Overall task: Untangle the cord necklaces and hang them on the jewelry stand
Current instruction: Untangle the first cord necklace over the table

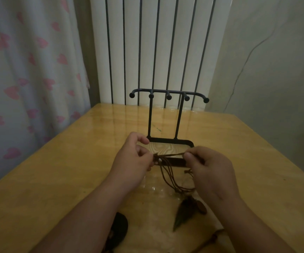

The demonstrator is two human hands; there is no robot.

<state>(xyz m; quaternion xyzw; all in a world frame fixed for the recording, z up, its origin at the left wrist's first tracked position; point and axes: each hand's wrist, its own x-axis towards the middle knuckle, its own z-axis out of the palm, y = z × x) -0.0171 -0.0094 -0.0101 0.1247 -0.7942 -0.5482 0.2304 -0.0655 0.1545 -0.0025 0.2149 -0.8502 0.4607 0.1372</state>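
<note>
Just before the jewelry stand (pixel 168 114), left hand (pixel 132 161) and right hand (pixel 209 168) pinch the cord necklaces (pixel 169 172), taut strand running left-right, stand straight ahead.

Head view, one person, dim light. We log the left hand (pixel 132 157) as bare, its back smooth and its knuckles rounded. The left forearm (pixel 85 212) is uncovered from the wrist to the lower frame edge and looks broader toward the camera. The right hand (pixel 213 172) is bare, with faint tendon ridges across its back and a short, trimmed thumbnail (pixel 189 157). The right forearm (pixel 253 225) is likewise uncovered to the frame edge. We cannot tell finer skin detail.
</note>
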